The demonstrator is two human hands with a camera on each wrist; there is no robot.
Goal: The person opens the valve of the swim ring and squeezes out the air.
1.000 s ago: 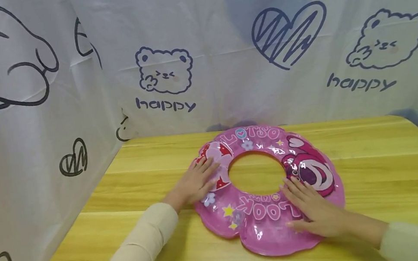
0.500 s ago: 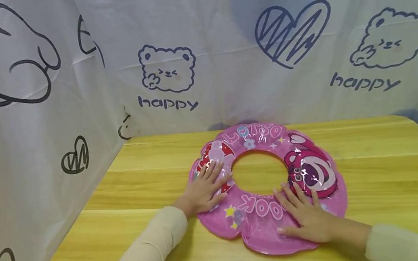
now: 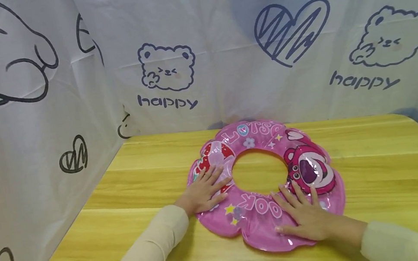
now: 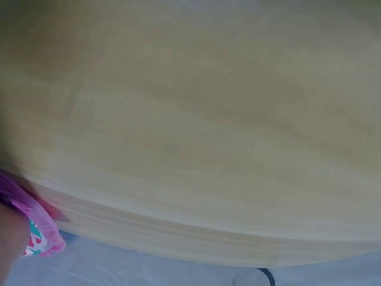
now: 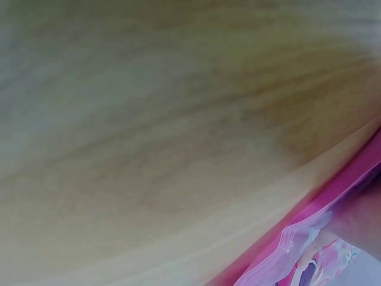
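A pink inflatable swim ring (image 3: 261, 237) with a bear print, strawberries and lettering lies on the wooden table. On its left side rests my left hand (image 3: 205, 189), fingers spread over the strawberry print. My right hand (image 3: 308, 216) lies spread on the near right part, its palm over some of the lettering and fingertips close to the bear. In the left wrist view only an edge of the swim ring (image 4: 50, 241) shows at the lower left. The right wrist view catches its pink rim (image 5: 280, 250) at the lower right, next to part of the hand.
The yellow wood-grain table (image 3: 129, 244) reaches back to a white cloth backdrop (image 3: 227, 89) with drawn bears and hearts. Another cloth wall (image 3: 34, 178) stands along the left side.
My right hand has shifted a little left across the swim ring, with more of the bear print showing. My left hand has slid slightly right and nearer.
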